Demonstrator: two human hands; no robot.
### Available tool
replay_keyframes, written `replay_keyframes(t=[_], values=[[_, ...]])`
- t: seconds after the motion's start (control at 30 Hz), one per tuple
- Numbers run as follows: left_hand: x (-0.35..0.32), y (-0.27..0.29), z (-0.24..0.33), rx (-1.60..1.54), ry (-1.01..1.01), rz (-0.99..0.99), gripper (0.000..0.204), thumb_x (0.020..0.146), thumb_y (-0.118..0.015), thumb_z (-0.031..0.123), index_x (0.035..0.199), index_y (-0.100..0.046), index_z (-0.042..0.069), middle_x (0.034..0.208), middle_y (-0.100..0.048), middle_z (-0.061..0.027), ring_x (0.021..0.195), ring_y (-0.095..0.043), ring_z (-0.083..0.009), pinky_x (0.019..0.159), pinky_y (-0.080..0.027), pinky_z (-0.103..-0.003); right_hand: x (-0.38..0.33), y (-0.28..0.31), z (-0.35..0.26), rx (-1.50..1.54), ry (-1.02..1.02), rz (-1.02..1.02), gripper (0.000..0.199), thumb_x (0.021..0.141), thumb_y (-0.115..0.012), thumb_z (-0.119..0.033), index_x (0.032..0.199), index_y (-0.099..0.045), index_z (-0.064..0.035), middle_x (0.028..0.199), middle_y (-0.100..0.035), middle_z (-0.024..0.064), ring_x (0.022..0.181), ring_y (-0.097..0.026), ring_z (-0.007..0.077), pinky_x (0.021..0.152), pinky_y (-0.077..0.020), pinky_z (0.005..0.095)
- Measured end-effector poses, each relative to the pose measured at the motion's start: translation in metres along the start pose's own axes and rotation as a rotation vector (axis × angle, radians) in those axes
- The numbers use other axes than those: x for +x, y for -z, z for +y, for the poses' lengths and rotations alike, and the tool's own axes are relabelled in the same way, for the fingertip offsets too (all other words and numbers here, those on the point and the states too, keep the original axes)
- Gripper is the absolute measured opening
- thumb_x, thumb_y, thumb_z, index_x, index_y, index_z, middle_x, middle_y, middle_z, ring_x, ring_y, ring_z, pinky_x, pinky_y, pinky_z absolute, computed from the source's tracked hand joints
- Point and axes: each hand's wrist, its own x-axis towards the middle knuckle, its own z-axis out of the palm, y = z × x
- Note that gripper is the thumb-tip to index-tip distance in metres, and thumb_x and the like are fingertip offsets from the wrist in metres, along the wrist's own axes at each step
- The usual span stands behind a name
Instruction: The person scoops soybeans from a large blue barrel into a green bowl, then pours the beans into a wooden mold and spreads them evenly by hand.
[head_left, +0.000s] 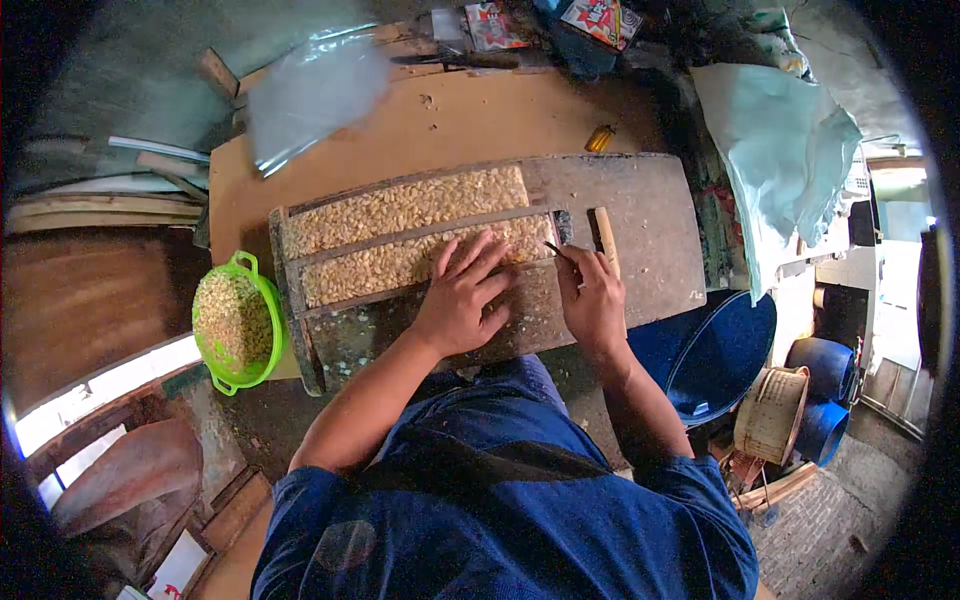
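Observation:
A wooden frame (279, 270) lies on a board, its two long channels packed with pale beans. The far row of beans (410, 208) is uncovered. My left hand (462, 300) rests on the near row of beans (365, 268), fingers spread, pressing nothing between them. At the right end of that row, my right hand (592, 298) is closed around a thin dark tool (553, 248). The tool's tip touches or hovers by the last beans; I cannot tell which. Most of the tool is hidden in my fingers. Just beyond that hand lies a light wooden strip (606, 240).
Left of the frame stands a green colander (272, 345) of loose beans. A clear plastic sheet (318, 95) lies at the far left of the table (470, 115). A small amber object (600, 138) sits beyond the board (650, 205). A large blue tub (725, 350) stands below right.

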Motion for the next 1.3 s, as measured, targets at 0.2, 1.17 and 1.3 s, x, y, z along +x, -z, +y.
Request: replay_keyframes(t=[0.2,1.17,1.3], values=[[-0.013,-0.002,-0.006,-0.047,0.02,0.104,0.031,0.084,-0.064,0.029,0.1,-0.068,0.003,0.154,-0.042,-0.0148,0.148,-0.029,-0.0345,0.12,-0.014,-0.053,0.0,-0.011,-0.005,0.05,0.02,-0.001,0.018,0.087,-0.068,-0.01,0.105,-0.067,-0.0079,0.086,-0.065,0.0144,0.074,-0.065,0.035,0.065,-0.0528,0.0423],[-0.054,0.015,-0.021,0.041,0.154,0.053,0.047,0.077,-0.065,0.025,0.121,-0.067,0.009,0.152,-0.043,-0.015,0.149,-0.028,-0.0335,0.12,-0.013,-0.056,0.0,-0.049,-0.05,0.005,0.151,-0.075,0.015,0.087,-0.071,-0.011,0.101,-0.069,-0.0063,0.084,-0.065,0.0134,0.072,-0.066,0.0334,0.063,-0.0529,0.041],[-0.058,0.015,-0.025,0.021,0.12,0.106,0.044,0.078,-0.065,0.027,0.118,-0.068,0.01,0.152,-0.043,-0.0155,0.148,-0.028,-0.0338,0.12,-0.013,-0.055,0.0,-0.04,-0.055,0.053,0.136,-0.062,0.014,0.087,-0.071,-0.008,0.101,-0.07,-0.0036,0.084,-0.067,0.0152,0.073,-0.067,0.0332,0.063,-0.0524,0.0401]])
